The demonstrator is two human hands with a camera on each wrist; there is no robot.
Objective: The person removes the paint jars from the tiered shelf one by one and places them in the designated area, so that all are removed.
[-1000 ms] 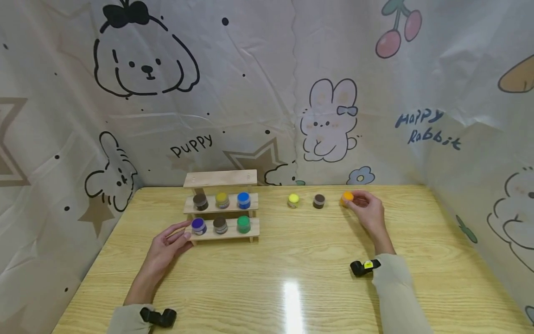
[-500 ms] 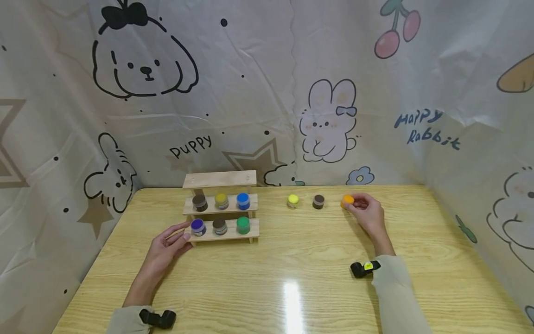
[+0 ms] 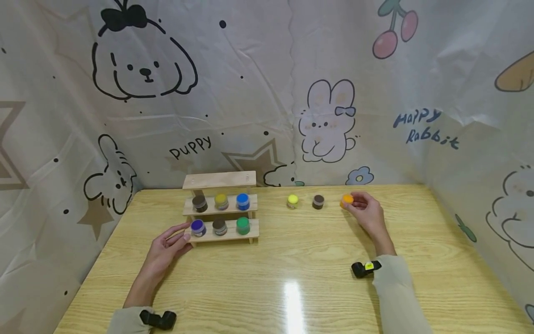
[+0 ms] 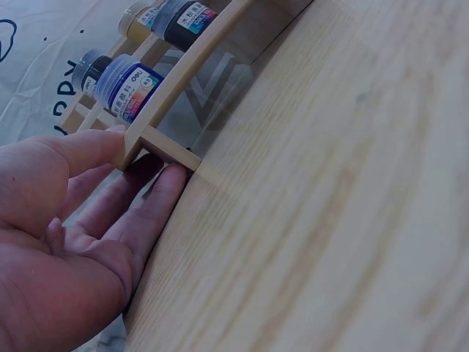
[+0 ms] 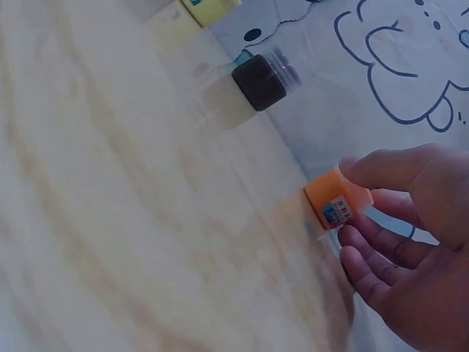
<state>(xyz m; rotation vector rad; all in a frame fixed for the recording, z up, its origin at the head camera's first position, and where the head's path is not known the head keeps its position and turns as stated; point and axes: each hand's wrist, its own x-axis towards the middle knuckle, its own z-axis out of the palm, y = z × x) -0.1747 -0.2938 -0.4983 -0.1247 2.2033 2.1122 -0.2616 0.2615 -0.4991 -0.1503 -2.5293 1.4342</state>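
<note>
My left hand (image 3: pixel 163 248) grips the front left corner of a tiered wooden rack (image 3: pixel 219 179); in the left wrist view the thumb lies on the corner and the fingertips reach beneath it. Paint jars line the two lower steps: purple (image 3: pixel 198 227), dark brown (image 3: pixel 219 226) and green (image 3: pixel 243 225) in front, black (image 3: pixel 200 202), mustard (image 3: pixel 221 201) and blue (image 3: pixel 243 201) behind. Toward the right, an orange paint jar (image 5: pixel 327 196) stands upright on the table, its lid pinched between the thumb and fingers of my right hand (image 3: pixel 369 217).
Between the rack and the orange jar, a bright yellow jar (image 3: pixel 293 201) and a dark brown jar (image 3: pixel 318 202) stand in a row near the table's back edge. A patterned cloth (image 3: pixel 258 106) hangs behind the wooden table (image 3: pixel 233 287) and along its sides.
</note>
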